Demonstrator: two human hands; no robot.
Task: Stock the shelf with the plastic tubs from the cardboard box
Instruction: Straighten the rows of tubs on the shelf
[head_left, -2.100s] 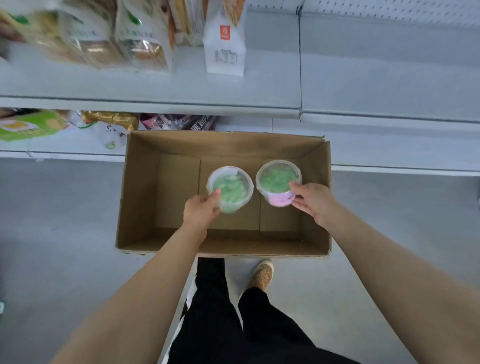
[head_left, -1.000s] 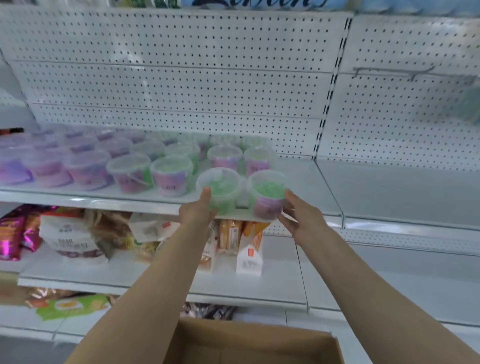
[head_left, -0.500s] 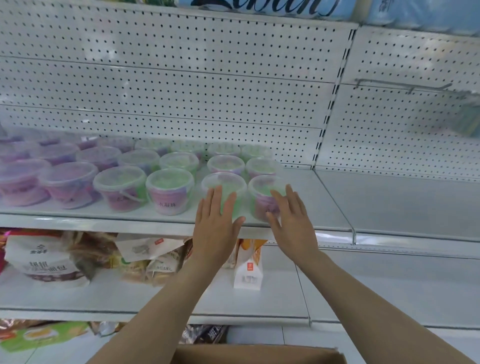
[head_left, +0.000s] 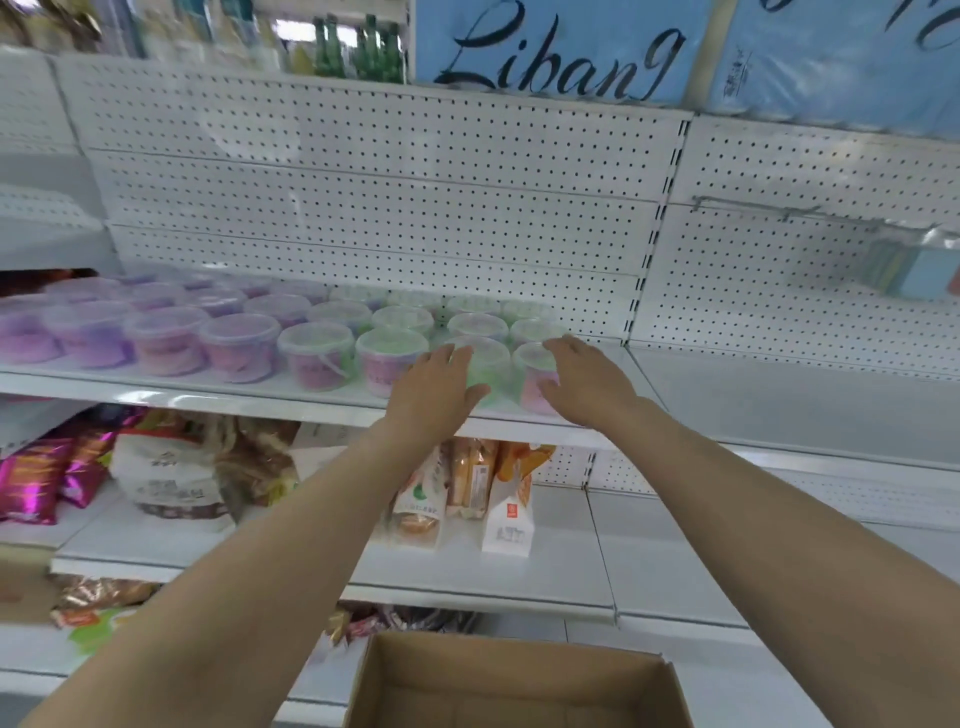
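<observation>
Tubs first: two of them at the front edge of the shelf (head_left: 332, 410), a green-filled tub (head_left: 485, 371) and a pink-labelled tub (head_left: 535, 382) just beside it, closing the right end of the rows. My left hand (head_left: 434, 392) lies flat-fingered against the green one, my right hand (head_left: 584, 384) spread against the pink one. Neither grips anything; fingers are straight, pushing at most. I judge these tubs light, thin-walled and a bit slick, lids clear and probably snap-on. Best hold would be around the wall under the lid rim, not squeezing hard. Cardboard box (head_left: 514, 686) sits below me; the part of its inside that I can see holds no tubs.
</observation>
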